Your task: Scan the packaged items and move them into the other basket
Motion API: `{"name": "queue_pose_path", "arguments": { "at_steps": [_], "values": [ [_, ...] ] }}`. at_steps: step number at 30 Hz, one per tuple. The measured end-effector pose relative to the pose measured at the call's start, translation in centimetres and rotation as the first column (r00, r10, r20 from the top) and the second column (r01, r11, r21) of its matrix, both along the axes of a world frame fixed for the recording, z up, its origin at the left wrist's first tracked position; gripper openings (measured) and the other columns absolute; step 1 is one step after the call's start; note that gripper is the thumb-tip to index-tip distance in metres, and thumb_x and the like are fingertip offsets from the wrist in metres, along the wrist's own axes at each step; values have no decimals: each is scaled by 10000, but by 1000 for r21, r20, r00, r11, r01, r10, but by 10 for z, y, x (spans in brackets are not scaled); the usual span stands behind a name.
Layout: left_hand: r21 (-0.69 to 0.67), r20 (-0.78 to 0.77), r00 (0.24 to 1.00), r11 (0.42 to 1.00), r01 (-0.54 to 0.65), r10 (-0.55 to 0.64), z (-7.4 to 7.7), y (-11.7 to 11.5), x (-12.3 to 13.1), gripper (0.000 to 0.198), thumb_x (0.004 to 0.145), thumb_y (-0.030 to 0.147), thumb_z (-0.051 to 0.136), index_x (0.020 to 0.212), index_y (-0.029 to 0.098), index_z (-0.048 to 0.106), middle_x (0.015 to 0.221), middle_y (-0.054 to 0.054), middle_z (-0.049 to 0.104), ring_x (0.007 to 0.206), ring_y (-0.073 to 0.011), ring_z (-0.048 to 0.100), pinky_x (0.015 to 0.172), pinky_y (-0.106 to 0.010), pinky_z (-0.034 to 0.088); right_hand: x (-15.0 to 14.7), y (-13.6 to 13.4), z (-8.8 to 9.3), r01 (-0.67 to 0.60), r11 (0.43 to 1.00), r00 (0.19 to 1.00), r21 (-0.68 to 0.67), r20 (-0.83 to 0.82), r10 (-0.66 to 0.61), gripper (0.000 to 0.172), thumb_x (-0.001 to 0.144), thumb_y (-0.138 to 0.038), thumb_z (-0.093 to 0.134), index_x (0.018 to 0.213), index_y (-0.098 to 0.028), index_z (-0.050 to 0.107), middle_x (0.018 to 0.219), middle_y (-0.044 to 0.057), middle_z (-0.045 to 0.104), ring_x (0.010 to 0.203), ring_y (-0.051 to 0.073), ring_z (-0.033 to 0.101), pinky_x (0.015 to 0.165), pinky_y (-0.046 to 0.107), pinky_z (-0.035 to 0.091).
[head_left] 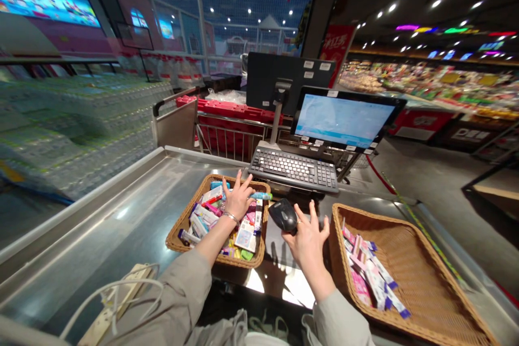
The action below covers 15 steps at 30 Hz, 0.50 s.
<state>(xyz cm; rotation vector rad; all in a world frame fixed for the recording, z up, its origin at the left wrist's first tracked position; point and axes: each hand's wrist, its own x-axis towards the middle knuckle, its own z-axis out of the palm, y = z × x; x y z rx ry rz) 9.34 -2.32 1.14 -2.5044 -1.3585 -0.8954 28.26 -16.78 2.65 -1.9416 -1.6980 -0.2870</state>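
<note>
My left hand (238, 198) reaches over the left wicker basket (173, 235), its fingers spread above the small packages. A blue tube with a green end (261, 195) lies by its fingertips; whether they touch it I cannot tell. Beneath my wrist are mixed slim boxes, among them a white box (246, 236). My right hand (307, 238) is also spread, with its palm down, just right of a black device shaped like a computer mouse (284, 215). Further right, a larger wicker basket (409, 259) holds several slim white, pink and purple packets (371, 270) along its left side.
Behind the baskets stand a black keyboard (294, 166), a lit screen (344, 119) and a dark monitor back (290, 78). A power strip with white cables (117, 303) lies at lower left. A metal rim (81, 213) edges the counter, and a shopping cart (227, 135) stands beyond.
</note>
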Motion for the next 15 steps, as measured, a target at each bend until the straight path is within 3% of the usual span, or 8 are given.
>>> {"name": "queue_pose_path", "arguments": {
  "at_steps": [10,15],
  "values": [
    [-6,0,1000,1000,20,-20,5,0,5,121,773,228,698,873,260,639,1432,-3,497,1448,-332,186,1079,-758,-32,3,-4,5,-5,1000,1000,3,4,5,268,728,-267,574,974,-235,675,1261,58,626,1387,317,290,1064,608,83],
    [-5,7,1000,1000,21,-21,8,0,11,100,772,223,692,852,259,646,1426,-7,504,1445,-338,195,1077,-759,-34,6,-6,5,58,998,998,-5,28,-58,246,708,-260,585,934,-226,678,1325,40,579,1394,329,267,1068,611,86]
  ]
}}
